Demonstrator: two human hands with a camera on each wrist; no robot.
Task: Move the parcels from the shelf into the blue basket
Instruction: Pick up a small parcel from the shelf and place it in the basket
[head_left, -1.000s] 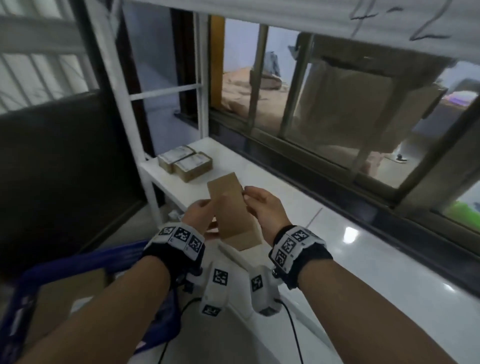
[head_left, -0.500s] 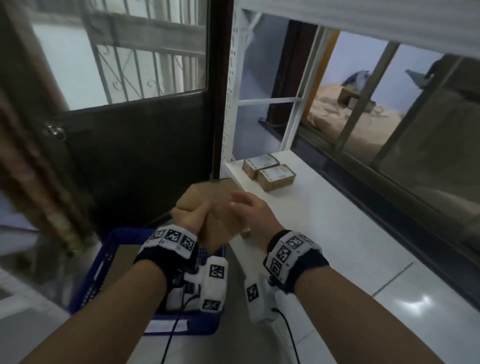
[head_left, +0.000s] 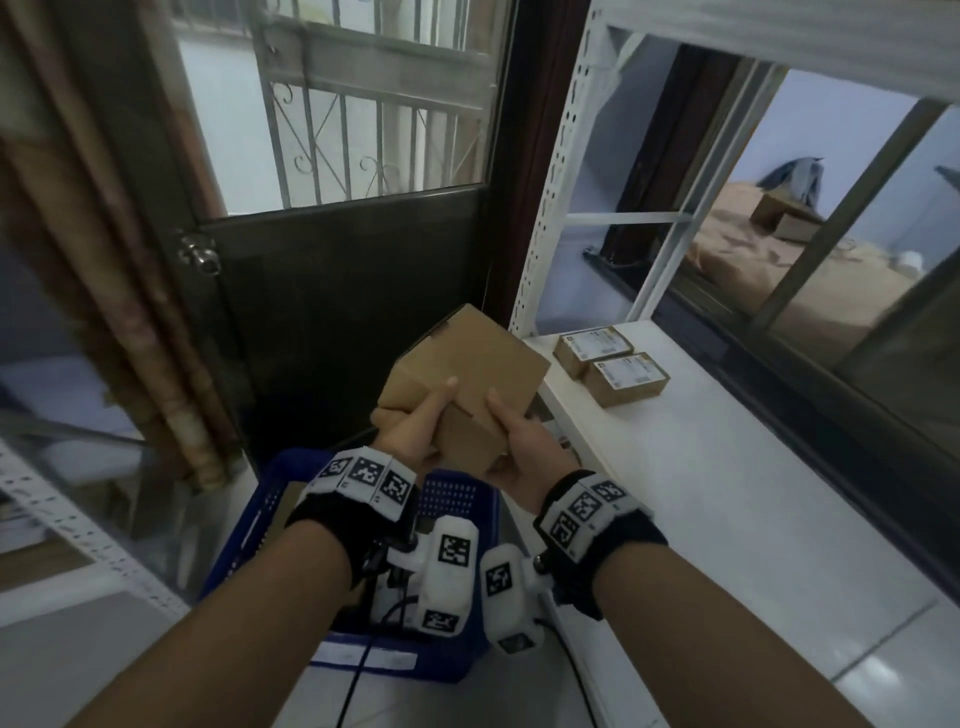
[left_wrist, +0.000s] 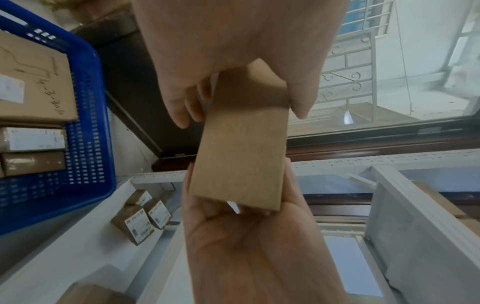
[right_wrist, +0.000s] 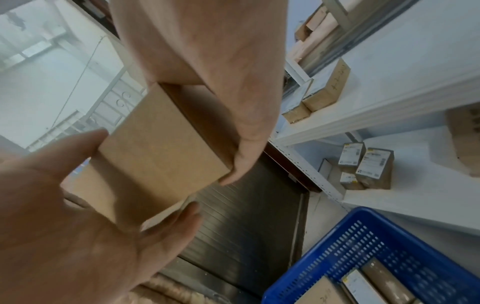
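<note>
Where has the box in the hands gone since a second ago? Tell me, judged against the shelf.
Yes, it moved. The box has left the space over the shelf, going left past its front corner, toward the blue basket.

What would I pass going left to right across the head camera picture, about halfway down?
curtain → door → held box → two labelled parcels on the shelf → window

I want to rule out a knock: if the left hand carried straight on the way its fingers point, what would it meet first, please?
Probably the dark door: the left hand, holding the plain box with the right hand, points forward above the blue basket. Depth is unclear.
</note>
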